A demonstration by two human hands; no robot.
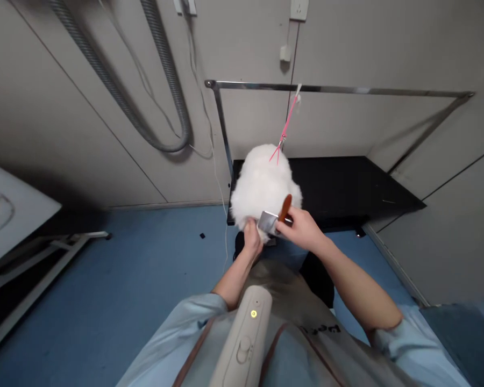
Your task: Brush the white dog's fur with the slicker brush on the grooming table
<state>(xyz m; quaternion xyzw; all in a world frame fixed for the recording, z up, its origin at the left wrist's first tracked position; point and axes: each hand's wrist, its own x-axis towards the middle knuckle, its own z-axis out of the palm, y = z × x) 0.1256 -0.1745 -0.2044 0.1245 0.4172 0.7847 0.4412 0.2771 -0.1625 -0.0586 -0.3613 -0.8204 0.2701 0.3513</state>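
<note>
A fluffy white animal, seemingly a dog, is on the black table, its head not clearly visible. My left hand is closed on a tuft of white fur, perhaps a leg, at its near side. In my right hand is a slicker brush with a brown wooden handle and a flat metal head. The brush head rests against or just over the fur, close beside my left fingers. From the animal's far end a pink leash runs up to the metal bar.
A beige handheld device with a yellow light sits against my apron. Left on the wall hangs a grey corrugated hose, with thin cables nearby. A white surface on a wheeled frame stands at the left. Blue floor lies below.
</note>
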